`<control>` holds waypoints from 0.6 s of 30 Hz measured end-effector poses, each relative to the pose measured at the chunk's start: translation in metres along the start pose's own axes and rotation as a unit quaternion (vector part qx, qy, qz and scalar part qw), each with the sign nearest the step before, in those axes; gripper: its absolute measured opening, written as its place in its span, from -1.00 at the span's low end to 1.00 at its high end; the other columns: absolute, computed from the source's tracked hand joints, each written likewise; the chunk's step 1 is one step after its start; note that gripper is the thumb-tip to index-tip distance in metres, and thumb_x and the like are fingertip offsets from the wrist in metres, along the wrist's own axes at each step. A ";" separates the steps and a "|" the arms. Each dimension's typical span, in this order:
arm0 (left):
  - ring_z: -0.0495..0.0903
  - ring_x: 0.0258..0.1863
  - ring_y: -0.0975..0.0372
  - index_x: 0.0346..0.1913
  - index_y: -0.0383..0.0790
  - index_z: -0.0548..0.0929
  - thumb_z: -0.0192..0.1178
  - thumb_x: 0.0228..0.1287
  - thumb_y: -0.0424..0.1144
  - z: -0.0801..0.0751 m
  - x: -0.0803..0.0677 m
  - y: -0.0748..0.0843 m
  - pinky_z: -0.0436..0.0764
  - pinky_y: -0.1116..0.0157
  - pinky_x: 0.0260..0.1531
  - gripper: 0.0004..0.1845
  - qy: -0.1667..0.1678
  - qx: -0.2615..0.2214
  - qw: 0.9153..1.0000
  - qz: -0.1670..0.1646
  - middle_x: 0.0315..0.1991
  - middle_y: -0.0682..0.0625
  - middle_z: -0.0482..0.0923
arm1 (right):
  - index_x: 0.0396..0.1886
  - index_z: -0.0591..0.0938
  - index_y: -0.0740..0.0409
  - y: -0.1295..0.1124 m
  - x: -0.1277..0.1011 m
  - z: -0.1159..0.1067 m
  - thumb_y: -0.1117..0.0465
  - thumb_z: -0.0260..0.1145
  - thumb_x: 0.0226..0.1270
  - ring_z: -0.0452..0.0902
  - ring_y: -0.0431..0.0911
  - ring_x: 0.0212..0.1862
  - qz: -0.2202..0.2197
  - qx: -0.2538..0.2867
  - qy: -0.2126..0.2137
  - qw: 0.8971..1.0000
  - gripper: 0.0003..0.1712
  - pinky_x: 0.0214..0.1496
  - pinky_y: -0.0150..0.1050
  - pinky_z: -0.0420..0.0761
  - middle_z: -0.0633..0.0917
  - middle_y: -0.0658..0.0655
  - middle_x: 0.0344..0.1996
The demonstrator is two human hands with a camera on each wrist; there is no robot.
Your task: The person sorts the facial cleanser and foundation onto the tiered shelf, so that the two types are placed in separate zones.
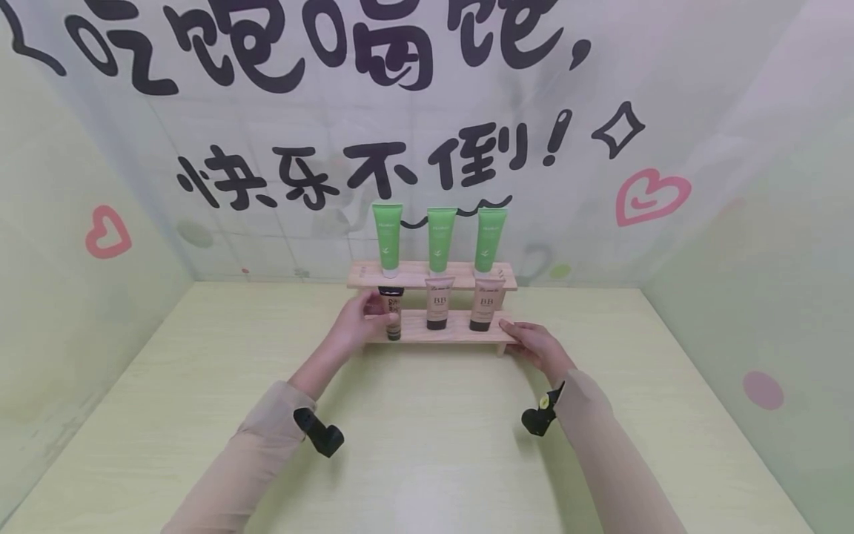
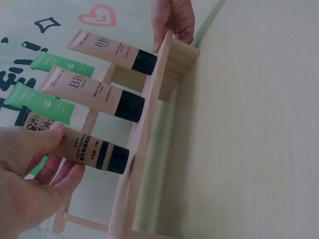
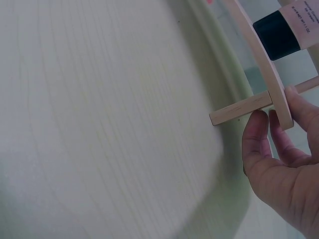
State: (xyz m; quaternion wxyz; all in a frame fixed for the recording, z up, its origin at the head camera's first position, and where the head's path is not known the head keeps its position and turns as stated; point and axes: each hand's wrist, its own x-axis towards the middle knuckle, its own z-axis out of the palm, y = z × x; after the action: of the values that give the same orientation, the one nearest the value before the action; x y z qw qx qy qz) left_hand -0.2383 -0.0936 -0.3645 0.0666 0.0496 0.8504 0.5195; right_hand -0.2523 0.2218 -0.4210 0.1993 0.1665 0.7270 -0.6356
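The left hand (image 1: 356, 322) has its thumb and fingers (image 2: 52, 130) curled round a slim beige tube (image 2: 92, 151), black cap down, standing at the left end of the lower tier of a small wooden rack (image 1: 440, 335) at the far side of the tabletop (image 1: 427, 437). The tube looks light and soft-walled, with a glossy skin that could slip, so I would judge the firmer part just above the cap the safer place to pinch (squeezing mid-body may dent it). Next along that tier stand two BB tubes (image 1: 439, 302), and three green tubes (image 1: 441, 239) stand on the tier above. The right hand (image 1: 537, 346) steadies the rack's right end, its fingers (image 3: 259, 130) bent against the thin board and the dowel there. The rack seems stiff but light, likely to tip if pushed
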 end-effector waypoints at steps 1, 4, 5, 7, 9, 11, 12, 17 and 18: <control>0.46 0.11 -0.01 0.04 -0.27 0.41 0.24 0.12 -0.26 -0.001 0.002 -0.001 0.49 0.11 0.13 -0.58 0.005 0.000 1.000 0.003 0.06 -0.20 0.47 | 0.31 0.18 0.41 0.000 -0.001 0.000 -0.01 0.10 0.33 0.47 -0.25 -0.17 0.001 -0.001 -0.001 1.000 -0.26 0.29 -0.19 0.40 0.51 0.14 -0.02; 0.45 0.12 -0.03 0.05 -0.30 0.40 0.23 0.14 -0.27 -0.002 0.006 -0.005 0.47 0.09 0.14 -0.57 0.016 0.004 1.000 0.016 0.07 -0.23 0.45 | 0.31 0.16 0.41 -0.001 -0.001 0.001 -0.02 0.10 0.33 0.46 -0.24 -0.15 0.004 0.004 -0.001 1.000 -0.24 0.30 -0.20 0.40 0.50 0.14 -0.01; 0.45 0.12 -0.04 0.05 -0.30 0.40 0.23 0.14 -0.28 -0.002 0.008 -0.006 0.48 0.09 0.14 -0.58 0.018 0.004 1.000 0.020 0.07 -0.23 0.45 | 0.32 0.14 0.42 0.000 -0.001 0.002 -0.01 0.09 0.33 0.46 -0.23 -0.12 0.003 0.004 -0.004 1.000 -0.23 0.31 -0.19 0.38 0.49 0.15 0.02; 0.45 0.12 -0.05 0.04 -0.30 0.39 0.22 0.15 -0.28 -0.002 0.010 -0.008 0.48 0.09 0.14 -0.59 0.023 0.008 0.999 0.028 0.07 -0.24 0.44 | 0.33 0.12 0.42 0.001 0.000 0.002 -0.01 0.09 0.34 0.45 -0.19 -0.05 0.004 0.007 -0.004 1.000 -0.23 0.33 -0.19 0.36 0.45 0.20 0.10; 0.45 0.12 -0.04 0.03 -0.30 0.39 0.22 0.15 -0.27 -0.002 0.012 -0.011 0.49 0.10 0.13 -0.60 0.025 0.008 0.999 0.032 0.07 -0.23 0.44 | 0.32 0.14 0.42 0.002 0.001 0.002 -0.02 0.12 0.32 0.44 -0.16 -0.01 0.002 0.009 -0.006 1.000 -0.22 0.32 -0.20 0.37 0.43 0.24 0.15; 0.45 0.12 -0.04 0.01 -0.30 0.38 0.22 0.16 -0.24 -0.002 0.015 -0.014 0.50 0.10 0.12 -0.60 0.027 0.008 0.999 0.035 0.06 -0.22 0.44 | 0.31 0.15 0.42 0.004 0.003 0.001 -0.04 0.15 0.29 0.44 -0.15 0.01 0.000 0.008 -0.008 1.000 -0.19 0.30 -0.19 0.39 0.43 0.26 0.16; 0.45 0.12 -0.04 0.01 -0.30 0.37 0.21 0.16 -0.24 -0.002 0.016 -0.015 0.50 0.10 0.12 -0.60 0.027 0.007 0.999 0.035 0.05 -0.22 0.44 | 0.29 0.18 0.44 0.005 0.005 0.000 -0.07 0.20 0.24 0.46 -0.14 -0.02 -0.005 0.013 -0.015 1.000 -0.16 0.24 -0.21 0.46 0.48 0.26 0.11; 0.44 0.13 -0.03 0.03 -0.30 0.36 0.22 0.16 -0.22 -0.002 0.018 -0.019 0.48 0.09 0.14 -0.57 0.024 0.008 0.999 0.029 0.06 -0.21 0.44 | 0.28 0.19 0.45 0.006 0.006 -0.001 -0.07 0.21 0.22 0.46 -0.13 0.00 -0.007 0.014 -0.017 1.000 -0.14 0.24 -0.20 0.46 0.47 0.29 0.12; 0.43 0.13 -0.03 0.05 -0.29 0.36 0.23 0.15 -0.23 -0.002 0.018 -0.019 0.48 0.10 0.14 -0.55 0.024 0.007 0.999 0.027 0.07 -0.21 0.44 | 0.28 0.20 0.45 0.006 0.005 -0.001 -0.06 0.21 0.24 0.47 -0.13 -0.01 -0.005 0.016 -0.013 1.000 -0.17 0.25 -0.21 0.45 0.47 0.28 0.12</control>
State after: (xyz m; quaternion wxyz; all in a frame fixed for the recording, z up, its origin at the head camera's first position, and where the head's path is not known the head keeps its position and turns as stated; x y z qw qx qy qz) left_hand -0.2567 -0.1016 -0.3814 0.0321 0.0605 0.8536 0.5163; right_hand -0.2539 0.2232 -0.4282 0.2029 0.1580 0.7148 -0.6504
